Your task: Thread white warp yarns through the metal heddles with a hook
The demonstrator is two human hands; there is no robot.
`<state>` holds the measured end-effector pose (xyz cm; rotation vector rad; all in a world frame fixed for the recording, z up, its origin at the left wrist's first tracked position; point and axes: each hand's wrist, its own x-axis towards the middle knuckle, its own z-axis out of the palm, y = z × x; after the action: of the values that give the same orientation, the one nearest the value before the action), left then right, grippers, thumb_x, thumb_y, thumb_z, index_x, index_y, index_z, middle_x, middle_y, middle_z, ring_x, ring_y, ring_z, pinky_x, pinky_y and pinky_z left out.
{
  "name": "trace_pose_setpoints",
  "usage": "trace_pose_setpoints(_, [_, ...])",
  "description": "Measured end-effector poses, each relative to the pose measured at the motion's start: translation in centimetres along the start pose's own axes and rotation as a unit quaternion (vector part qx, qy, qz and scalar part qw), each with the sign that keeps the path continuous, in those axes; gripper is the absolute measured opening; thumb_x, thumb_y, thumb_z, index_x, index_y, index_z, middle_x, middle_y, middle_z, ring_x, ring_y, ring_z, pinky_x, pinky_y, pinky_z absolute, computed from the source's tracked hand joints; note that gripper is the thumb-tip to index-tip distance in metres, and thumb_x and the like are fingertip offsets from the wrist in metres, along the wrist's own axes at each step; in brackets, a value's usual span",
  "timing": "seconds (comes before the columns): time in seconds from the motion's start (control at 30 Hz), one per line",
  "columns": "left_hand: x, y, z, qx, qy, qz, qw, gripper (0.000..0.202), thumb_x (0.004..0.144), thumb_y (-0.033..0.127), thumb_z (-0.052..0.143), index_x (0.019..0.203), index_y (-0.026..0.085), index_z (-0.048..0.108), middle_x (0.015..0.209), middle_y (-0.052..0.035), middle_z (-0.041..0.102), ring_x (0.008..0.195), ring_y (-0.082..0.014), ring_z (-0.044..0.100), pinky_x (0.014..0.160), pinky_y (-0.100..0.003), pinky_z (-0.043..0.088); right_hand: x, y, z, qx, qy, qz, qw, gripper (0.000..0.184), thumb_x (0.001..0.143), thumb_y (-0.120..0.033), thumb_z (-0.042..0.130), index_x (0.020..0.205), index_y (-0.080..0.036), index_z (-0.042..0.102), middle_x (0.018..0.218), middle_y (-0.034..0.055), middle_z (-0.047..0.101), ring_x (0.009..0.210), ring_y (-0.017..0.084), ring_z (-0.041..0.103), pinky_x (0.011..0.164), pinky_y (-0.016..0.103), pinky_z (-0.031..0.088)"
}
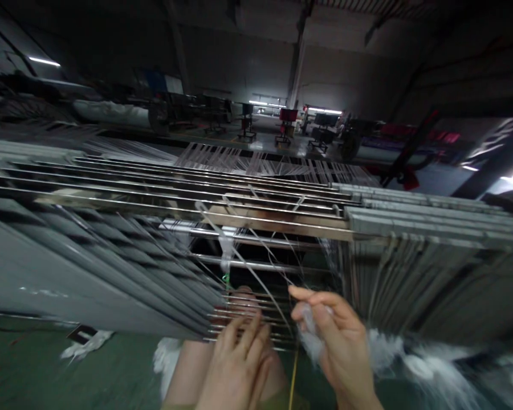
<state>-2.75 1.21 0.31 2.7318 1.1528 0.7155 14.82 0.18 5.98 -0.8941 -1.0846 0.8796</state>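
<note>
I stand at a loom, looking over rows of metal bars [222, 199] packed with thin grey heddles [111, 273]. My left hand [237, 364] reaches into a gap between the heddle groups, its fingers stretched out against the lower bars [248, 319]. My right hand [329, 336] is beside it, pinched on a tuft of white yarn [310, 327]. Loose white threads [239, 256] run slanting up from my hands to the upper bars. A small green thread [226, 279] hangs just above my left hand.
More heddles [431, 285] hang densely on the right. White fibre waste [431, 364] lies on the green floor [34, 370] below. A sheet of warp threads [260, 162] stretches away behind the frame. Dim machines and carts [286, 122] stand far back.
</note>
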Motion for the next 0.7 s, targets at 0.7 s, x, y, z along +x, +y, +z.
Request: trace_pose_setpoints(0.7, [8.2, -5.4, -3.8, -0.462, 0.123, -0.220, 0.850, 0.016, 0.082, 0.026, 0.054, 0.094, 0.015, 0.057, 0.090, -0.0086, 0.071, 0.067, -0.0176, 0.069, 0.062, -0.029, 0.056, 2.5, -0.2, 3.8, -0.421, -0.050, -0.158, 0.892, 0.024, 0.086, -0.008, 0.048, 0.097, -0.019, 0.067, 0.093, 0.0090, 0.058, 0.093, 0.021, 0.056, 0.081, 0.035, 0.050])
